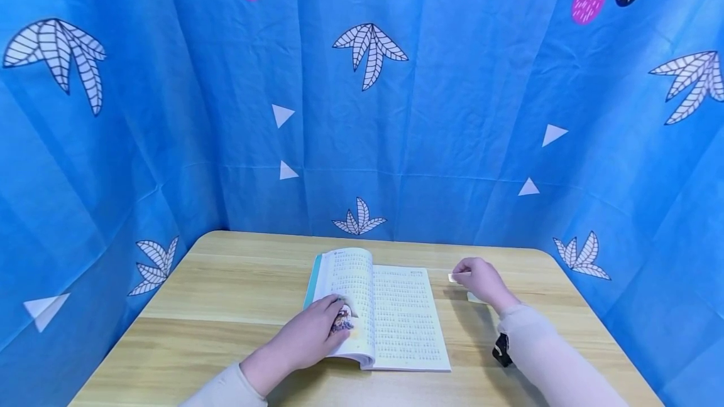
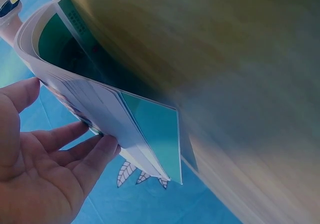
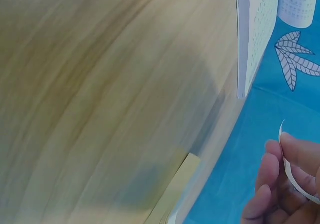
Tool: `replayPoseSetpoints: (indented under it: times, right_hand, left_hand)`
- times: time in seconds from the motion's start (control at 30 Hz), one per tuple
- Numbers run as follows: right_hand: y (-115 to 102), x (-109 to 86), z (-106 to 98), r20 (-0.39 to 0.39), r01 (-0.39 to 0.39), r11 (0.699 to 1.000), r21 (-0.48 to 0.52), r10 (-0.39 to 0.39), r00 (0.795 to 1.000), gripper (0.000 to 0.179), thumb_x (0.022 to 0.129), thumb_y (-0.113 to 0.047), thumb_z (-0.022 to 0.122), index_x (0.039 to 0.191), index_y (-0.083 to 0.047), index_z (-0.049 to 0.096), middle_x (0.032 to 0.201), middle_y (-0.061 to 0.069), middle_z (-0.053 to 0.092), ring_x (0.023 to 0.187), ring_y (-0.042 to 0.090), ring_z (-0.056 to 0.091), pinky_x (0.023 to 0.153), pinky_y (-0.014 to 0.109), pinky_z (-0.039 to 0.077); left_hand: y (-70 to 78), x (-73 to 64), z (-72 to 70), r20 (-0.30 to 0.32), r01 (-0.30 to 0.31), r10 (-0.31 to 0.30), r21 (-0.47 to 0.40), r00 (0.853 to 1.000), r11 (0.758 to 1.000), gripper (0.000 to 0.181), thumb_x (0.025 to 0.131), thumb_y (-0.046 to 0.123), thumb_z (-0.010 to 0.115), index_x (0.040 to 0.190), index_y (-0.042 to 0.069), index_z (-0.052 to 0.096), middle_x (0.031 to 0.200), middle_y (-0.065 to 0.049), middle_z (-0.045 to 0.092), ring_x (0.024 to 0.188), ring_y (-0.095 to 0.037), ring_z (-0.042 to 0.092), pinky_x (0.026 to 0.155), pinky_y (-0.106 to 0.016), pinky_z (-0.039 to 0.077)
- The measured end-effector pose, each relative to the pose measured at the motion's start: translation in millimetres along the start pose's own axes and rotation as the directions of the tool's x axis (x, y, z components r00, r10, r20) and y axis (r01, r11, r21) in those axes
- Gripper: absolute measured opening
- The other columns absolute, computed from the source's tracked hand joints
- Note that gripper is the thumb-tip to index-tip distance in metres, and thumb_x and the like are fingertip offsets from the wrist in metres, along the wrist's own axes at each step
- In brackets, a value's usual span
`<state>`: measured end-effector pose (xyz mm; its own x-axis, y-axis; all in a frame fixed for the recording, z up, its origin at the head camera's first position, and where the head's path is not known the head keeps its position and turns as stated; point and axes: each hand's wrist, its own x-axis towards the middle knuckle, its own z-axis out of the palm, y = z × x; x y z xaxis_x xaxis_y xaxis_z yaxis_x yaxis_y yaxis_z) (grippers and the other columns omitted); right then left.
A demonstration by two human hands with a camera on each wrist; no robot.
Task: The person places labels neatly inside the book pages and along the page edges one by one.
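An open book [image 1: 406, 319] lies on the table, its right page flat and its left pages arched up. My left hand [image 1: 310, 335] rests on the left page over a coloured picture. In the left wrist view its fairly straight fingers [image 2: 95, 156] touch the pages, with the teal cover [image 2: 157, 129] beneath. To the right of the book, my right hand [image 1: 481, 280] pinches a thin, pale paper slip [image 3: 286, 166] between thumb and fingers. Below that hand, a small pale yellow pad [image 3: 175, 186] lies on the table, partly hidden by the hand in the head view.
The wooden table [image 1: 226, 275] has rounded far corners. A blue patterned curtain [image 1: 452, 112] hangs behind it and along both sides. A black band [image 1: 501, 349] is on the right wrist.
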<state>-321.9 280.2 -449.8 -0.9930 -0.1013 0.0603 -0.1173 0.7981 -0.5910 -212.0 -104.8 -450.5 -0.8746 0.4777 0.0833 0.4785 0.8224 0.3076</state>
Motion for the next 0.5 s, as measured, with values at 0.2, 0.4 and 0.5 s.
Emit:
replayPoseSetpoints:
  times: [0.2,0.4,0.5]
  right_hand:
    - [-3.9,5.3,4.3,-0.013,0.003,1.0,0.016,-0.003,1.0,0.006,0.091,-0.011,0.071,0.089,-0.006,0.07,0.082,0.002,0.067,0.072,0.017,0.061,0.065,0.034,0.054]
    - [-6.4,10.9,8.7,-0.022,0.017,1.0,0.014,-0.017,1.0,0.009,0.091,-0.012,0.072,0.086,-0.006,0.069,0.077,0.001,0.065,0.068,0.016,0.057,0.062,0.032,0.05]
    - [-8.4,13.4,11.1,-0.021,0.028,1.0,0.01,-0.028,0.999,0.009,0.09,-0.013,0.072,0.085,-0.006,0.07,0.077,0.001,0.065,0.069,0.017,0.057,0.063,0.032,0.049]
  left_hand:
    - [0.3,-0.2,-0.4,0.008,0.008,-0.007,-0.004,1.0,1.0,0.062,0.099,0.044,0.06,0.141,-0.002,0.053,0.147,-0.019,0.048,0.137,-0.035,0.046,0.111,-0.049,0.042]
    - [0.8,0.0,-1.2,0.004,0.006,-0.006,-0.001,1.0,1.0,0.063,0.099,0.045,0.059,0.141,-0.002,0.053,0.147,-0.019,0.048,0.137,-0.035,0.046,0.111,-0.049,0.042]
    - [0.6,-0.2,-1.3,0.0,0.001,-0.001,0.004,1.0,1.0,0.063,0.1,0.044,0.059,0.141,-0.003,0.053,0.147,-0.02,0.049,0.136,-0.035,0.046,0.111,-0.049,0.041]
